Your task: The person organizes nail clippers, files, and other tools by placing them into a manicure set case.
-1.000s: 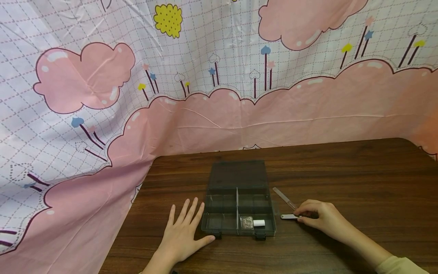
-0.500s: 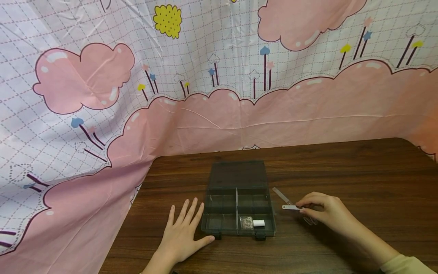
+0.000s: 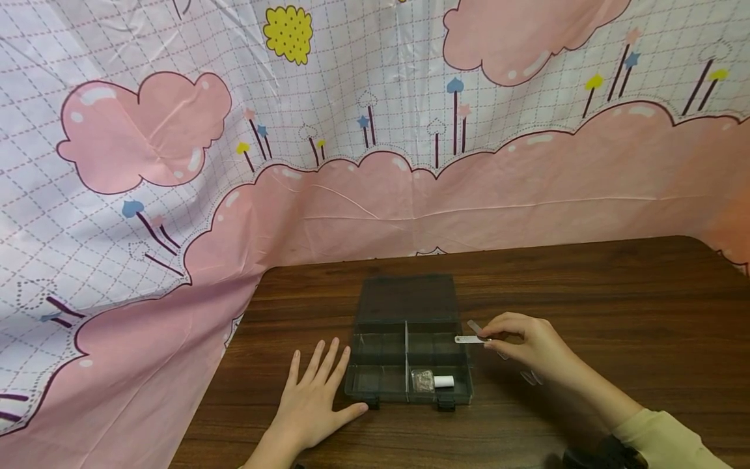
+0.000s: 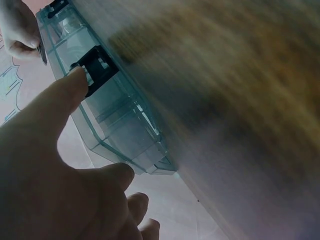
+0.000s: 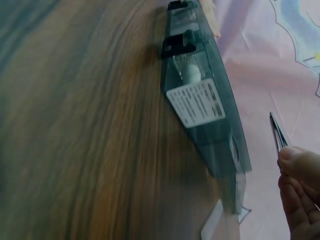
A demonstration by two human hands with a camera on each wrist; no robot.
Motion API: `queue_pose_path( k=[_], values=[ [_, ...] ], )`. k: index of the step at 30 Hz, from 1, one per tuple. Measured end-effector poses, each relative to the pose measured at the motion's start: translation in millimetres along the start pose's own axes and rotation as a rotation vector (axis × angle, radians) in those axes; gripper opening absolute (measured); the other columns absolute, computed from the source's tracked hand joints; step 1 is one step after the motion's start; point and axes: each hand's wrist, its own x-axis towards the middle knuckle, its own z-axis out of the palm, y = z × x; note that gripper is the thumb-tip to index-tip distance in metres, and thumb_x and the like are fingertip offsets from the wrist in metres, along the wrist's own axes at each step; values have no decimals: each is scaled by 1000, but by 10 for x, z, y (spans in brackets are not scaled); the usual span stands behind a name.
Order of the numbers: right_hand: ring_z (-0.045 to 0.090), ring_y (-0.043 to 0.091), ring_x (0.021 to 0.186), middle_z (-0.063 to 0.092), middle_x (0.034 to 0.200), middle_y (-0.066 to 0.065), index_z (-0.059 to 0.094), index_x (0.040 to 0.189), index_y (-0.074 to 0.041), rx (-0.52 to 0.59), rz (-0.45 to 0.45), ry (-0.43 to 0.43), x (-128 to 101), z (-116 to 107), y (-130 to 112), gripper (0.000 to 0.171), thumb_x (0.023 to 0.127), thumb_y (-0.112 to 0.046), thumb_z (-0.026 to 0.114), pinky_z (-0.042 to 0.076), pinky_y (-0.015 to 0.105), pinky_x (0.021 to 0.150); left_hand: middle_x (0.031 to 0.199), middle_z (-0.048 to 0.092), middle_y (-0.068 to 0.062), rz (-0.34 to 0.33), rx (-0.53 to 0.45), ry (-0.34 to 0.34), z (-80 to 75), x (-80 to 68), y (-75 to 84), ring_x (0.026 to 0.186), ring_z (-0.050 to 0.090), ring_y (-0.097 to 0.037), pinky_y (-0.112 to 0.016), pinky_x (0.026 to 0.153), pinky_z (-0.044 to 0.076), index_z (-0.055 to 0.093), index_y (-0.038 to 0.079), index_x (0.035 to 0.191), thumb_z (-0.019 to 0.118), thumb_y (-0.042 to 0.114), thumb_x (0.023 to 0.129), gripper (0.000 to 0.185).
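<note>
Head view: your left hand (image 3: 310,404) lies flat on the wooden table (image 3: 586,293), fingers straight and spread, thumb tip touching the front-left corner of the clear organizer box (image 3: 408,352). It holds nothing. The box lid is folded back flat behind the compartments. Your right hand (image 3: 527,345) pinches small metal tweezers (image 3: 471,339) btw thumb and fingers, off the table, tip just over the box's right rim, abt level w/ the right-middle compartment. A flat nail file (image 3: 476,326) lies on the table just beside the box, partly hidden by that hand. Front-right compartment already has a white-capped small bottle (image 3: 436,382); other compartments look bare. A clear item (image 3: 530,377) lies on the wood near your right wrist; can't tell what it is.

Left wrist view: blurred, but your left thumb (image 4: 60,100) presses against a black latch (image 4: 97,67) on the box front; fingers below look loosely straight, nothing gripped.

Right wrist view: tweezers (image 5: 277,134) pinched at your fingertips (image 5: 300,165), tips clear of the box wall w/ its white label (image 5: 196,101).

Progress, as I judge it: one item packed, tweezers not yet in, file and clear item on the table, lid open.
</note>
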Motion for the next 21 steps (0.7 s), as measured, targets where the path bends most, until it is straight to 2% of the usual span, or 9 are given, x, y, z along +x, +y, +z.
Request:
queue_pose_path(
  k=[5, 12, 18, 21],
  values=[
    [63, 9, 83, 68, 95, -6, 75, 97, -13, 20, 3, -28, 137, 159, 21, 17, 81, -9, 76, 54, 29, 68, 160, -1, 0, -3, -4, -5, -1, 5, -1, 145, -4, -23, -57, 110, -13, 12, 23, 155, 29, 82, 82, 96],
    [57, 6, 72, 68, 90, -3, 75, 94, -9, 50, -56, -60, 305, 358, 64, 15, 79, -4, 76, 48, 23, 59, 160, -2, 0, -4, -12, -4, -10, 5, 8, 145, -4, -23, -56, 110, -14, 10, 23, 155, 27, 82, 83, 95],
    [63, 9, 78, 69, 92, 1, 75, 95, -5, 56, -64, -127, 422, 471, 32, 15, 80, -2, 75, 53, 24, 63, 160, -2, 0, -6, -13, -5, -7, 2, 7, 145, -4, -23, -56, 110, -14, 11, 23, 155, 27, 82, 83, 95],
    [64, 11, 78, 69, 93, 3, 75, 96, -3, 49, -79, -157, 470, 507, 2, 15, 81, -1, 74, 53, 24, 61, 160, -2, 0, -6, -10, -6, -3, 1, 6, 145, -4, -23, -56, 110, -14, 11, 23, 155, 27, 82, 83, 95]
  ],
)
